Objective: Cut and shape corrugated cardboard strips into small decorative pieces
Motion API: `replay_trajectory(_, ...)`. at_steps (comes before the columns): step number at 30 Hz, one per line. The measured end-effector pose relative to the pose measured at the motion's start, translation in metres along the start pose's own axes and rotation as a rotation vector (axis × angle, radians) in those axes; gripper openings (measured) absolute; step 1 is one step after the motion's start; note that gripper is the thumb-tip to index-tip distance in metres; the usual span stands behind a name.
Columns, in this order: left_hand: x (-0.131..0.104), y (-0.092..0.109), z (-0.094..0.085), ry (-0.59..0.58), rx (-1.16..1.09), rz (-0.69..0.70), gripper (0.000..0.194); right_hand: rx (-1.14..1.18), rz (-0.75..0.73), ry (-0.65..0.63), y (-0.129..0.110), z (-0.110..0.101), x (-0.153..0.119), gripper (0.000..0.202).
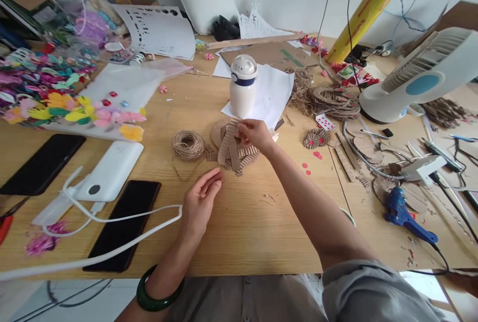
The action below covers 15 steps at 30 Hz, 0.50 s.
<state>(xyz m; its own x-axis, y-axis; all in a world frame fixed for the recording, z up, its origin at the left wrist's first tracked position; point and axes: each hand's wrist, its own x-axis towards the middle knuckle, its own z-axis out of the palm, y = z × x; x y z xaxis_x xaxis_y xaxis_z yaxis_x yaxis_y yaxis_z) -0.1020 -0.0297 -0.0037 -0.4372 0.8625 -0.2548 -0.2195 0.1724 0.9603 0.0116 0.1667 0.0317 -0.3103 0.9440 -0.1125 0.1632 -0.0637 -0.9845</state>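
A small pile of corrugated cardboard strips (228, 148) and rounded brown pieces lies mid-table. My right hand (256, 135) reaches over the pile from the right, fingers pinched at a strip's upper part; the fingertips are partly hidden. Nearer to me, my left hand (201, 195) hovers at or rests on the wood with fingers extended and thumb apart, holding nothing. Just left of the pile sits a coil of jute twine (188, 145). Behind the cardboard stands a white lidded bottle (242, 90), on or beside a white paper sheet (274, 85).
At left lie a power bank (112, 170) with a white cable, a black phone (125, 225) and colourful petal shapes (70, 108). To the right are a blue glue gun (407, 217), a white fan (418, 78), twine bundles (334, 102) and a leaning yellow roll (364, 16).
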Motion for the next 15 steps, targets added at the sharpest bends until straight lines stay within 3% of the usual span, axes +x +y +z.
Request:
replay_trajectory(2, -0.004, -0.002, -0.005, 0.018, 0.03, 0.029, 0.044, -0.077, -0.005, 0.037, 0.004, -0.005, 0.001, 0.003)
replay_trajectory(6, -0.019, 0.0, -0.014, -0.024, 0.147, 0.084, 0.033, -0.191, -0.155, 0.091, 0.012, -0.036, -0.031, 0.015)
replay_trajectory(10, -0.031, 0.003, -0.013, -0.3, 0.505, 0.338, 0.033, -0.401, -0.248, 0.281, 0.016, -0.084, -0.092, 0.021)
replay_trajectory(13, -0.037, -0.007, -0.004, -0.524, 0.799, 0.584, 0.051, -0.841, -0.247, 0.306, 0.024, -0.116, -0.151, 0.02)
replay_trajectory(15, -0.039, -0.018, 0.003, -0.599, 0.98, 0.738, 0.067, -1.05, -0.194, 0.284, 0.035, -0.129, -0.192, 0.021)
